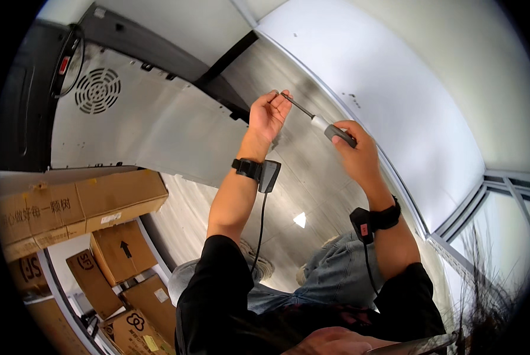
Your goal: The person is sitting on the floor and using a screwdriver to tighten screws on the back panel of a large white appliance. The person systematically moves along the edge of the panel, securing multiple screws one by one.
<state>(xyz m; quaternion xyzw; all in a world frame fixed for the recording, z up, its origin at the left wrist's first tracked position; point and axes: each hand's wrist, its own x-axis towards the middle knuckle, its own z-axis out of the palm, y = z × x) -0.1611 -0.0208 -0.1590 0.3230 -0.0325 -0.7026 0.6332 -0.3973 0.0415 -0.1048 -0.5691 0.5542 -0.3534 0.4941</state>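
My right hand [357,148] is wrapped round the grey and black handle of a screwdriver [321,121]. Its thin shaft slants up and left, and the tip ends at the fingertips of my left hand [269,115]. That hand is turned palm up with curled fingers, the thumb and a finger meeting near the tip. Whatever small thing they may hold is too small to make out. To the left of my left hand stands a large metal cabinet panel [158,124] with a round slotted vent [97,90]. Neither hand touches it.
A black end section [22,112] with a red switch [64,65] adjoins the panel. Cardboard boxes [120,251] fill a shelf at lower left, under a long carton [93,204]. A white wall [407,112] runs along the right. Pale wood-look floor [294,207] lies below.
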